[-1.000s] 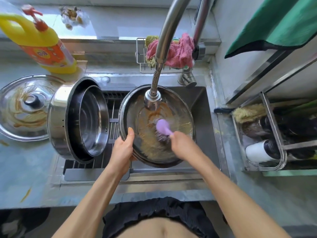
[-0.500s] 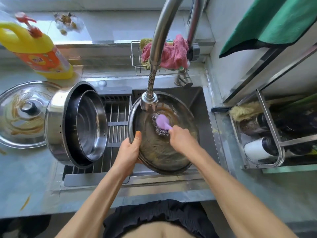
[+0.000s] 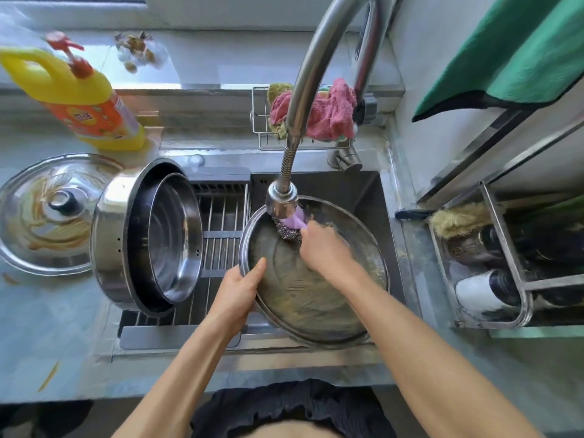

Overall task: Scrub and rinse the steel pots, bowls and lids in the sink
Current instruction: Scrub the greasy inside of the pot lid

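Steel lid between gripping left hand and scrubbing right hand.

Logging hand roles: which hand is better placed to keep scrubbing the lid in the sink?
Right. The right hand holds the purple-handled scrubber against the lid, while the left hand grips its rim.

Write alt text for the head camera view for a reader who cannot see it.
Over a steel sink, a person's right hand scrubs a soiled steel pan with a purple-handled wire scourer beneath the faucet head, while the left hand grips the pan's rim. Left of it, nested pots lie on their side on a rack, beside a smeared lid and yellow detergent bottle.
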### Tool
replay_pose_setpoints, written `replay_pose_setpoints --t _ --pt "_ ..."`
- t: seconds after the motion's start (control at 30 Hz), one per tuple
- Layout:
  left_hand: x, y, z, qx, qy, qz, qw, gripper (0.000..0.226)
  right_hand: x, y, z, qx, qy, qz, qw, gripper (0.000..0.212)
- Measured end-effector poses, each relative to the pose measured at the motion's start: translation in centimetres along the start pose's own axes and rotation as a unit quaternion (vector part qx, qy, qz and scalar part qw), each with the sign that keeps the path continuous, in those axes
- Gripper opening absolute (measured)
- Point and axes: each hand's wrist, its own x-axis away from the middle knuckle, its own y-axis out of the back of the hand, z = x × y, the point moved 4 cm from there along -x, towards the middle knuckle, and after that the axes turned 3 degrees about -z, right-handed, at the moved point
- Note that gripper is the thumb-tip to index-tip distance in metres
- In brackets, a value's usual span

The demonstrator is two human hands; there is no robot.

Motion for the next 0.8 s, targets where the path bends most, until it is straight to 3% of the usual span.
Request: replay_pose_setpoints --t 0.13,0.27,0.4,0.53,0.67,0.7,0.8 --pt "0.0 0.9 0.4 -0.006 0.014 -0.026 1.000 0.016 2.3 -1.5 1.9 0.014 0.079 0.068 0.994 0.036" --pt "0.0 1.5 -0.4 -0.055 -0.002 -0.033 0.998 0.017 -0.9 0.1 -2.0 0.027 -0.034 0.005 0.999 0.030" --pt "0.2 1.3 -0.8 -0.063 0.002 -0.037 0.997 0.019 3.3 -2.7 0.6 0.021 0.085 0.063 0.994 0.030" --pt "-0.3 1.5 -0.9 -0.072 0.000 -0.052 0.996 0.004 -0.8 1.0 -3.3 0.035 -0.055 -0.016 0.998 0.034" --pt "-0.4 1.0 -1.2 -0.082 -0.001 -0.042 0.996 0.010 2.4 -1.1 -0.5 0.028 0.057 0.024 0.998 0.033" --pt "-0.2 1.1 -1.4 -0.077 0.001 -0.040 0.996 0.008 1.8 -0.5 -1.3 0.027 0.044 0.017 0.999 0.034" --pt "-0.3 1.9 -1.4 -0.095 -0.009 -0.052 0.994 0.038 -0.7 1.2 -5.1 0.040 -0.069 -0.013 0.997 0.032"
